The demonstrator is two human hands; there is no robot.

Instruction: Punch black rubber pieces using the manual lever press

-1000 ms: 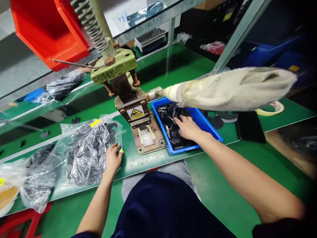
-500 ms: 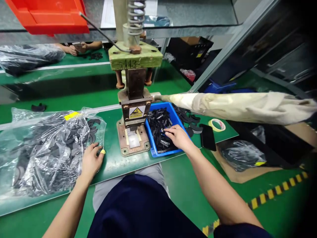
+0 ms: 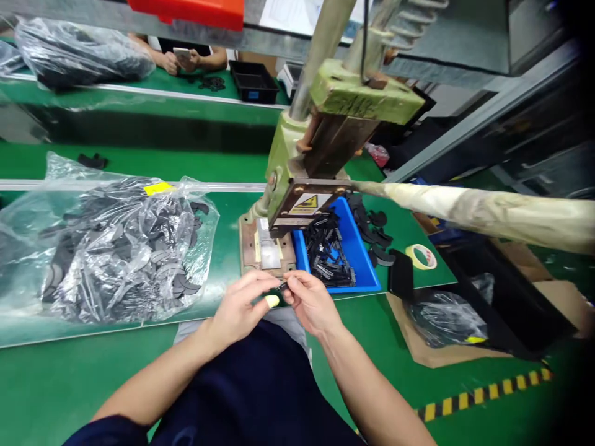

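Grip: the left hand [image 3: 242,306] and the right hand [image 3: 309,301] meet in front of the press, and both pinch one small black part [image 3: 282,286] between thumb and fingers; the part is too small to tell its shape
Left hand: fingers closed on the part from the left side; a yellow cover sits on the thumb tip [image 3: 272,301]
Right hand: fingertips pressed on the same part from the right side; the wrist comes from the lower right
Place of the part: in the air, just above the near edge of the green table [image 3: 223,254], near the base plate of the press
Press: a green hand press [image 3: 344,118] stands on the table; its long lever, wrapped in pale cloth [image 3: 488,210], reaches to the right
Blue tray: the blue tray [image 3: 360,266] lies just right of the press base and holds many small black parts
Bag: a clear plastic bag [image 3: 116,248] with dark curved pieces lies on the left part of the table
Other things: a roll of tape [image 3: 421,256] lies right of the tray; at the far table another person's hands [image 3: 183,60] hold a small thing
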